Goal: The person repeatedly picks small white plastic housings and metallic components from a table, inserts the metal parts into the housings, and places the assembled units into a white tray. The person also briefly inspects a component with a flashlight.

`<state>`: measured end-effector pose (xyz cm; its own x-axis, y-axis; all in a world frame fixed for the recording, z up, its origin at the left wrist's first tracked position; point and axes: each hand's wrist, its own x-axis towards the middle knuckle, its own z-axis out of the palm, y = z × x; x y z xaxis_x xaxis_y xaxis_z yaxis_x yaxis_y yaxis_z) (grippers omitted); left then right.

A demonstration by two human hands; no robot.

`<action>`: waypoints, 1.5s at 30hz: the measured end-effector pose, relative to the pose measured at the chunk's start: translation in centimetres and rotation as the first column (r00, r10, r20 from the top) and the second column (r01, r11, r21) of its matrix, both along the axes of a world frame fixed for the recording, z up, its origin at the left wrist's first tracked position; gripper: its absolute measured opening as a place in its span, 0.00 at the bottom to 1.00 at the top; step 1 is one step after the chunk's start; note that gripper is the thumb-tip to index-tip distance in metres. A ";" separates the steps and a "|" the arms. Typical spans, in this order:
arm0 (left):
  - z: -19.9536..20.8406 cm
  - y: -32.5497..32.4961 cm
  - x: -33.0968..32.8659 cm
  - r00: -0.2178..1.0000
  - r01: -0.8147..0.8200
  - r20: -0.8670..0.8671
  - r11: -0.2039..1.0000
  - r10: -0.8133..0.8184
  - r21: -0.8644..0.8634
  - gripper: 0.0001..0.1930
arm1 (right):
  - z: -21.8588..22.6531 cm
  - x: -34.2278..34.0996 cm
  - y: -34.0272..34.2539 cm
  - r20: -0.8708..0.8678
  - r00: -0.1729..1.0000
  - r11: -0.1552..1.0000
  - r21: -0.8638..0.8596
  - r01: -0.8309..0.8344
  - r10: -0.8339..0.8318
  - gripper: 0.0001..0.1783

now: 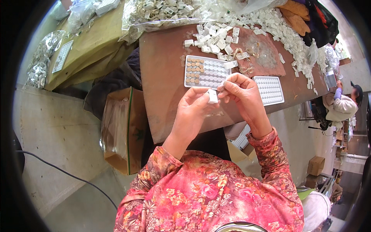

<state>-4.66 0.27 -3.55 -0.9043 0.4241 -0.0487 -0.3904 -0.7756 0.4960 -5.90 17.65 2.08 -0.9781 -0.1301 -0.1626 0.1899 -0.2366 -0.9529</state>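
My left hand (pixel 193 110) pinches a small white plastic piece (pixel 213 96) between thumb and fingers, just above the near edge of a brown worktable (pixel 162 69). My right hand (pixel 243 96) meets it from the right, its fingertips touching the top of the same piece. Just beyond my hands lies a white tray (pixel 206 72) with rows of round pockets; its left columns hold small brown discs. A second white tray (pixel 269 90) lies to the right of my right hand.
A heap of small white plastic pieces (pixel 247 27) covers the table's far side, with clear bags of more (pixel 162 13) behind. An open cardboard box lined with plastic (pixel 121 129) stands on the floor at left. Another person (pixel 342 104) sits at far right.
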 end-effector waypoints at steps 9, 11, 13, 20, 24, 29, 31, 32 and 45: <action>0.0 -0.1 0.0 0.999 0.033 -0.014 0.999 -0.032 0.026 0.10 | -0.7 1.2 -1.9 -0.275 0.960 0.943 0.303 0.134 -0.048 0.04; 0.1 0.0 0.0 1.000 0.016 0.010 1.000 -0.016 0.024 0.10 | -0.7 1.3 -1.9 -0.405 0.913 0.905 0.374 0.204 -0.039 0.03; 0.2 0.2 0.1 0.999 -0.016 0.046 1.000 0.015 0.017 0.10 | -0.7 1.4 -1.9 -0.539 0.842 0.827 0.485 0.284 0.027 0.03; 0.3 0.0 0.1 0.999 0.026 0.038 1.000 -0.027 0.008 0.11 | -1.1 1.9 -2.4 -0.521 0.851 0.832 0.442 0.335 -0.066 0.04; 0.3 0.1 0.1 0.999 0.010 0.039 1.000 -0.010 -0.020 0.11 | -1.9 2.2 -2.7 -0.590 0.806 0.781 0.481 0.398 -0.047 0.05; 0.3 0.1 0.1 1.000 0.010 0.017 0.998 -0.009 -0.060 0.11 | -2.7 2.5 -2.9 -0.570 0.816 0.838 0.397 0.375 -0.095 0.05; 0.5 0.1 0.1 1.000 0.008 0.022 0.996 -0.006 -0.088 0.11 | -2.6 2.5 -2.7 -0.482 0.865 0.904 0.294 0.310 -0.140 0.05; 0.5 0.1 0.1 1.000 0.002 0.016 0.996 -0.001 -0.090 0.11 | -2.4 2.5 -2.5 -0.483 0.867 0.903 0.310 0.299 -0.121 0.04; 1.0 0.2 0.1 1.000 -0.007 0.021 0.991 0.010 -0.137 0.09 | 1.6 1.9 -0.6 -0.571 0.748 0.637 0.724 0.266 0.337 0.04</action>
